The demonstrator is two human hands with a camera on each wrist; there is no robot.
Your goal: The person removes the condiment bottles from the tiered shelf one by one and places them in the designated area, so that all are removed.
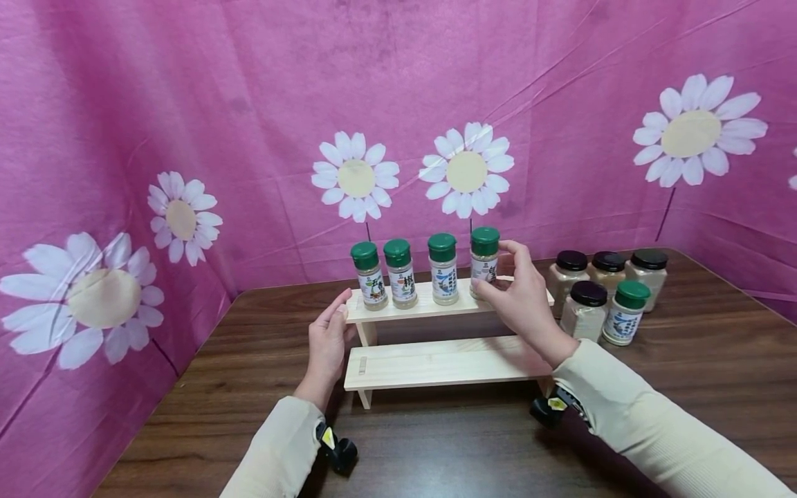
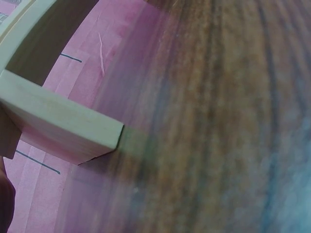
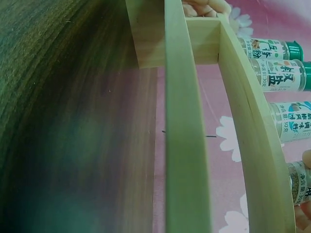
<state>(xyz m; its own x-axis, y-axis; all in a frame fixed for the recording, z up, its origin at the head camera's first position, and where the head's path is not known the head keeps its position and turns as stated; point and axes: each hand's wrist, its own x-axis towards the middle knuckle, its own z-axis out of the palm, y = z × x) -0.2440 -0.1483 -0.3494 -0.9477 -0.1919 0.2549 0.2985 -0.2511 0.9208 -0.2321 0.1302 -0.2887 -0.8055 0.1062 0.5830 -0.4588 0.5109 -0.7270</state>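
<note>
A two-tier wooden rack (image 1: 436, 363) stands on the table, with several green-capped spice bottles in a row on its top shelf. My right hand (image 1: 496, 271) grips the rightmost bottle (image 1: 485, 241), thumb low on the label and fingers behind it. In the right wrist view that same bottle (image 3: 300, 183) shows between my fingertips (image 3: 306, 156). My left hand (image 1: 337, 315) rests against the left end of the top shelf with fairly straight fingers. The left wrist view shows only the lower shelf's end (image 2: 63, 125) and blurred table wood.
To the right of the rack stands a cluster of several jars: black-lidded ones (image 1: 588, 308) and one green-capped bottle (image 1: 625, 312). A pink daisy-print cloth (image 1: 187, 138) walls off the back and both sides. The dark wood table (image 1: 448, 443) stretches in front of the rack.
</note>
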